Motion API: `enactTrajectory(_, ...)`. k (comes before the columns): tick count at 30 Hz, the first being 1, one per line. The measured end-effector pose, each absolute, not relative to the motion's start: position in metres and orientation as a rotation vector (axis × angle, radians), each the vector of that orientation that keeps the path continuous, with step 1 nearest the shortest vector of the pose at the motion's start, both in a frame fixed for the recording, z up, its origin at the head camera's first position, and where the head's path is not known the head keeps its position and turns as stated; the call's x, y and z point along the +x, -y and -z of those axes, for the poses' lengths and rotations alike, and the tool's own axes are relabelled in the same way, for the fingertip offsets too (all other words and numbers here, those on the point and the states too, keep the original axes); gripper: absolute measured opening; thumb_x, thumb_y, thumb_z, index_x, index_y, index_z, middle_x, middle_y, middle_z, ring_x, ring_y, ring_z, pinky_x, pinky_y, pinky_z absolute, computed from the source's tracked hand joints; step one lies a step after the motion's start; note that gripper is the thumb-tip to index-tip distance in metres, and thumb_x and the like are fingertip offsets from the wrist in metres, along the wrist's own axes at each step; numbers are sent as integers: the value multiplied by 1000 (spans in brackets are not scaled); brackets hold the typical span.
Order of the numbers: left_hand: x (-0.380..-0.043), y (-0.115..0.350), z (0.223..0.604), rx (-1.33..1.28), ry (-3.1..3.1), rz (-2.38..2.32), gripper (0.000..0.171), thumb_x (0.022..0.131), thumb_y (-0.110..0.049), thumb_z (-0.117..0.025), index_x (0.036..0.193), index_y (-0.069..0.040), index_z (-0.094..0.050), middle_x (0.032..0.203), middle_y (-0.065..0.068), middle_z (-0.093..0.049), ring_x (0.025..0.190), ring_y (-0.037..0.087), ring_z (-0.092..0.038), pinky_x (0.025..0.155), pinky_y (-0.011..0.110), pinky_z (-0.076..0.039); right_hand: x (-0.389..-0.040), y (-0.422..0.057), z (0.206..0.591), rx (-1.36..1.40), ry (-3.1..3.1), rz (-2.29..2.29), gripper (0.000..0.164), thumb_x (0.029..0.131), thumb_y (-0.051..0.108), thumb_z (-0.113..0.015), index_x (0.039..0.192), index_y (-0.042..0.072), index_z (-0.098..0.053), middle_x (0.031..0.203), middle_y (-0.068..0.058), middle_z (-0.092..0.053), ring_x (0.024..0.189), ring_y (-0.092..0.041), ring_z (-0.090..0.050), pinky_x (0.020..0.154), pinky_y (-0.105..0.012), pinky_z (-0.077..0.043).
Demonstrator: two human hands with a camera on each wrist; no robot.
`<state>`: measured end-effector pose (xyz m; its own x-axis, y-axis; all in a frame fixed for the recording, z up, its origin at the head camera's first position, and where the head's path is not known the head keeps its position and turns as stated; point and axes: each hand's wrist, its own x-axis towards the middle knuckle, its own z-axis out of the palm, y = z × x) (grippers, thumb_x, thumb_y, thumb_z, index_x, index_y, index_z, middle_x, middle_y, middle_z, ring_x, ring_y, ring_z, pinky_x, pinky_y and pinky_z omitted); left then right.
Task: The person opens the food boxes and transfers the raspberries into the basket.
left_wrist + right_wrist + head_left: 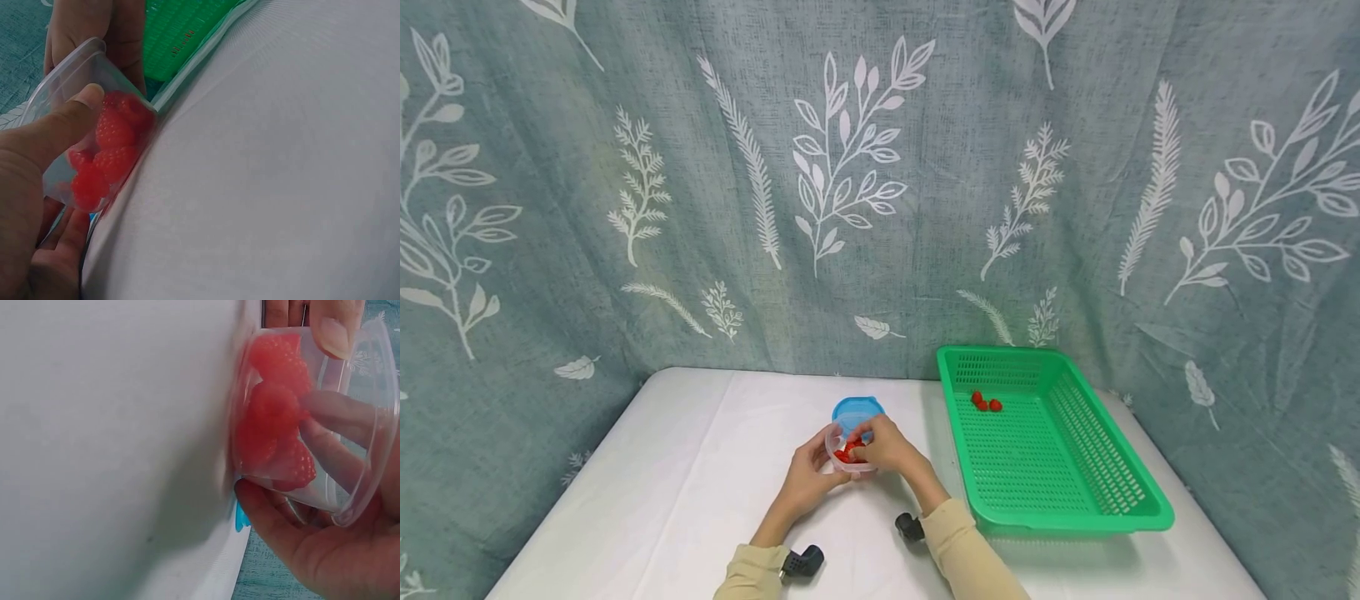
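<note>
A small clear plastic container (369, 481) stands on the white cloth with several red raspberries (115, 131) inside. My left hand (808, 477) grips it from the left side, the thumb pressed on its near wall and the fingers round the far side. From the right, my right hand (889, 446) reaches over the rim. Two of its fingertips (328, 406), seen through the clear wall, come together on a raspberry (275, 406) among the others. Just behind the container lies a blue lid (854, 406), partly hidden by it.
A large green perforated basket (996, 523) stands on the right of the white-covered table (655, 483). Three or so raspberries (995, 405) lie in its far left corner. Behind the table hangs a grey-green curtain (880, 317) with white leaf patterns.
</note>
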<state>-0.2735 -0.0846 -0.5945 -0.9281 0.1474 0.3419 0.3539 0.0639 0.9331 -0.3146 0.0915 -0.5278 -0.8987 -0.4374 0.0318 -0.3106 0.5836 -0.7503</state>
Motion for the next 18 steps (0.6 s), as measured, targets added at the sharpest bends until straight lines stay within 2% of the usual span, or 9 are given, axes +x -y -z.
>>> enactTrajectory(3, -274, 85, 595, -514, 2175, 1991, 83, 79, 3, -83, 151, 5, -42, 151, 23, -49, 143, 40, -43, 119, 48, -34, -316, -93, 531, -676, -2680, 1235, 6, 89, 4, -75, 94, 0, -75, 94, -10, -71, 74, -14, -54, 59, -21, -48)
enactTrajectory(5, -274, 84, 595, -515, 2178, 1990, 83, 79, 3, -83, 151, 5, -42, 151, 24, -49, 143, 40, -43, 119, 48, -34, -317, -94, 534, -700, -2707, 1250, 6, 89, 7, -76, 93, 2, -75, 98, -9, -71, 86, -18, -58, 69, -26, -53)
enactTrajectory(8, -273, 84, 594, -512, 2182, 1992, 83, 79, 3, -83, 151, 5, -41, 151, 24, -49, 143, 40, -44, 119, 48, -35, -317, -95, 538, -710, -2748, 1286, 7, 89, 12, -77, 91, 5, -77, 106, -11, -70, 106, -27, -61, 90, -40, -55)
enactTrajectory(10, -273, 84, 594, -513, 2179, 1984, 83, 79, 1, -83, 151, 6, -41, 151, 24, -49, 142, 41, -45, 119, 48, -36, -316, -96, 539, -710, -2772, 1316, 8, 89, 15, -78, 89, 7, -77, 112, -14, -68, 117, -34, -57, 101, -53, -50)
enactTrajectory(13, -273, 84, 594, -508, 2180, 1976, 85, 79, -2, -85, 151, 6, -41, 151, 25, -48, 141, 41, -46, 118, 48, -38, -314, -96, 540, -683, -2795, 1384, 10, 88, 17, -78, 89, 7, -77, 119, -18, -64, 124, -40, -51, 106, -63, -43)
enactTrajectory(18, -273, 84, 594, -509, 2175, 1970, 86, 80, -5, -86, 151, 7, -40, 152, 25, -48, 139, 41, -48, 117, 49, -38, -310, -97, 536, -650, -2823, 1521, 15, 87, 16, -79, 91, 2, -76, 121, -23, -63, 124, -42, -51, 107, -66, -42)
